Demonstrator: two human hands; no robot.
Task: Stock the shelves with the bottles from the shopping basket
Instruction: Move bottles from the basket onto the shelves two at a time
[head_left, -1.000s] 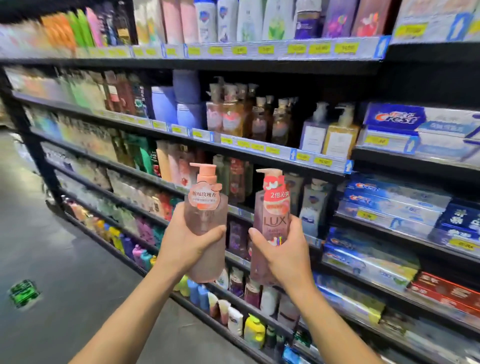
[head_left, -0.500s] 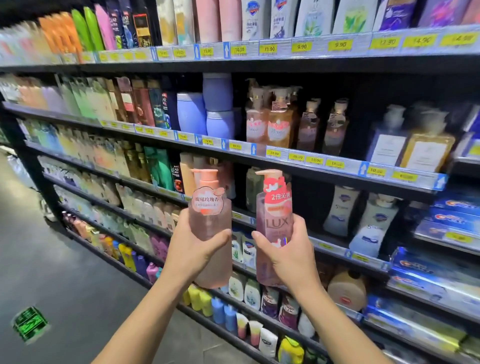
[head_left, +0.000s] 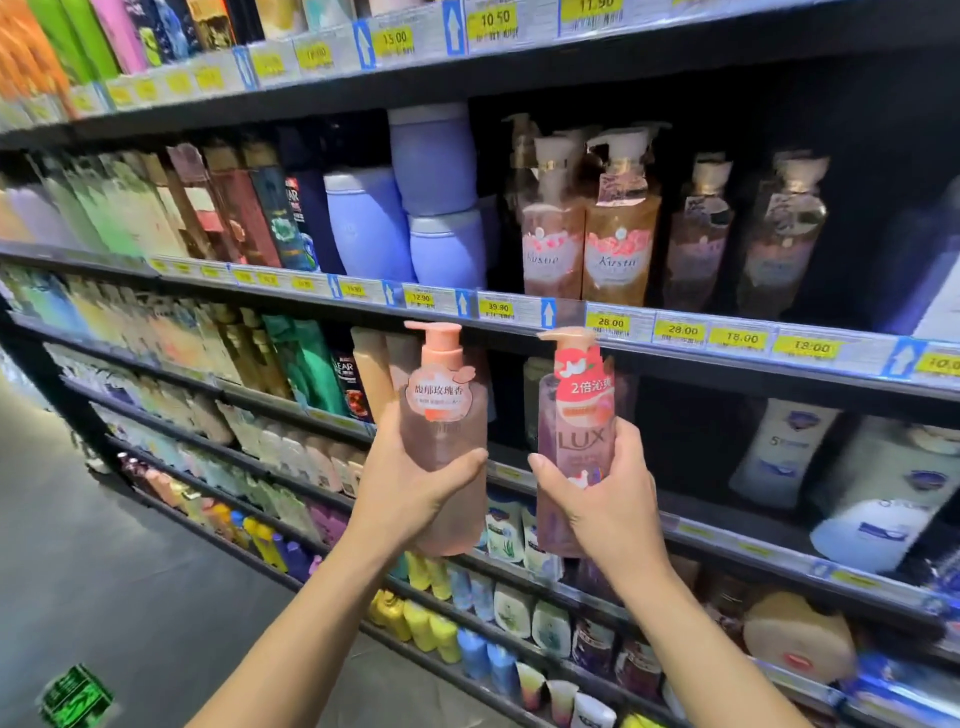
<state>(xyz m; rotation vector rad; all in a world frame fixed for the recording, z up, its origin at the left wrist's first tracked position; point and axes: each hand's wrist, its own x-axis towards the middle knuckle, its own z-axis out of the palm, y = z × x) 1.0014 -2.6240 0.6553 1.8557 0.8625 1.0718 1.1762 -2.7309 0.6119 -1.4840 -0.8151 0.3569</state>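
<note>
1. Both hands are raised in front of the shelves (head_left: 675, 364). The left hand (head_left: 410, 499) wraps its fingers and thumb round the lower body of a peach-pump bottle (head_left: 441, 431), and the right hand (head_left: 608, 504) grips the LUX bottle (head_left: 576, 415) the same way.
2. The two bottles stand upright side by side, close but apart, with their pump heads level with the price strip (head_left: 524, 312) of the shelf above.
3. Both bottles are translucent. Pale pink liquid shows through the left one and a deeper mauve-pink through the right.
4. The left bottle has a round label with a line of Chinese characters. The right one reads "LUX" across its body, under a red neck tag that begins "2倍".
5. Yellow tags on the strip read 12.90, 39.90, 28.00 and 18.00.
6. On the shelf above stand amber pump bottles (head_left: 618, 244) with a script brand name too blurred to be sure of, beside stacked lilac tubs (head_left: 431, 161).
7. Lower shelves hold white bottles (head_left: 779, 452); their labels are unreadable.
</note>
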